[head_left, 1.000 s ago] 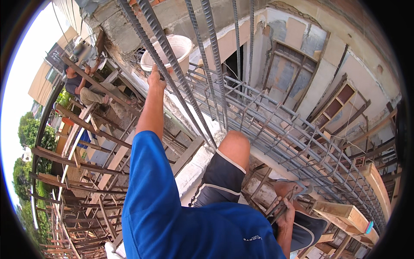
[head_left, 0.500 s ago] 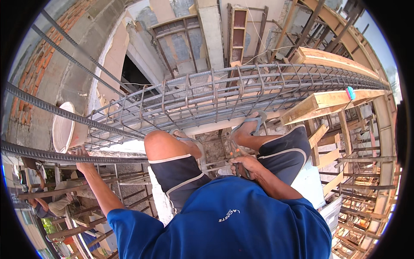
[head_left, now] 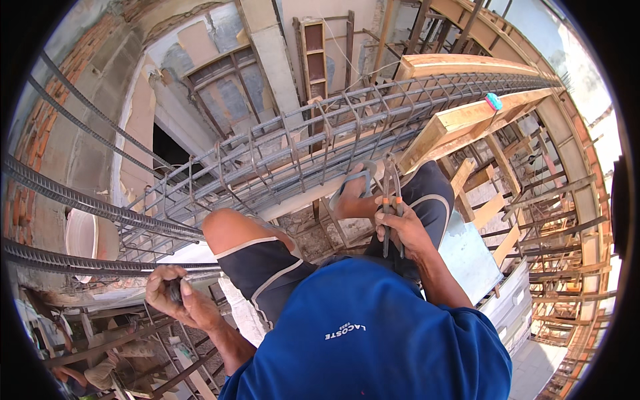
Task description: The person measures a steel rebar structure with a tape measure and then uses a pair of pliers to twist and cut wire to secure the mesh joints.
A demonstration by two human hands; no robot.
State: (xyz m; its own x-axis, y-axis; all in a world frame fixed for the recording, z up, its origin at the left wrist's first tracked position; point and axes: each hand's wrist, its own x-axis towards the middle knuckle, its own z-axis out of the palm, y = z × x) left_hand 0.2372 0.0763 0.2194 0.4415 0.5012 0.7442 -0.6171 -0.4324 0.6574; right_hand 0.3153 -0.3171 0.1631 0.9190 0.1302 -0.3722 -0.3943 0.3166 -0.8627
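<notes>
My left hand is closed around a small dark object whose kind I cannot make out. It is just below the thick ribbed steel bars on the left, apart from them. In my right hand is a pair of long-handled pincers with orange on the handles, held upright above my right thigh, jaws pointing away from me. Beyond my knees a long rebar cage of lengthwise bars and bent stirrups runs across the view; neither hand touches it.
A pale round bucket stands behind the bars at left. Timber formwork boards flank the cage at right, one with a turquoise item on it. Wooden scaffolding drops away below on the right. Another person is lower left.
My left hand has drawn back from beside the bucket toward me, now showing the dark object. My right hand has lifted the pincers higher. The whole view has turned slightly.
</notes>
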